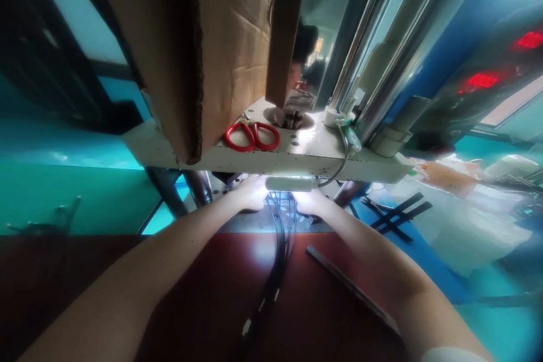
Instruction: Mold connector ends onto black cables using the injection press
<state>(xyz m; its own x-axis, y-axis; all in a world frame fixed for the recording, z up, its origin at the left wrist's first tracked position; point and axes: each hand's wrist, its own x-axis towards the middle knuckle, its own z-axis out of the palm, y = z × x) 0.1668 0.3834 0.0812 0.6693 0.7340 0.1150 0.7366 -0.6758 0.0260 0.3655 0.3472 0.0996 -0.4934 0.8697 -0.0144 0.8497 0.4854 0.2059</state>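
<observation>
- Above and a little left of the left hand, creased cardboard [235, 39] stands against the machine.
- The left hand [253, 193] reaches in beneath the machine's pale plate [305, 162]; its fingers are lost in glare, so whether they grip anything cannot be told.
- Just above the left hand, on top of the plate, lie scissors with red handles [255, 138].
- Between the two hands, black cables [280, 254] run from under the plate toward the person, fanned out at the far end and bunched nearer in, over the dark red table [203, 294]. Their far ends sit at the lit work spot, so the work there seems under way rather than finished; what is done or left at those ends is hidden.
- A white lamp [291, 184] partly covers the space between the hands.
- The right hand [309, 202] reaches in beside the cables; its grasp cannot be told either.
- Below the right hand, a dark bar [339, 276] lies slantwise.
- Well right of it, black strips [401, 216] lie crossed.
</observation>
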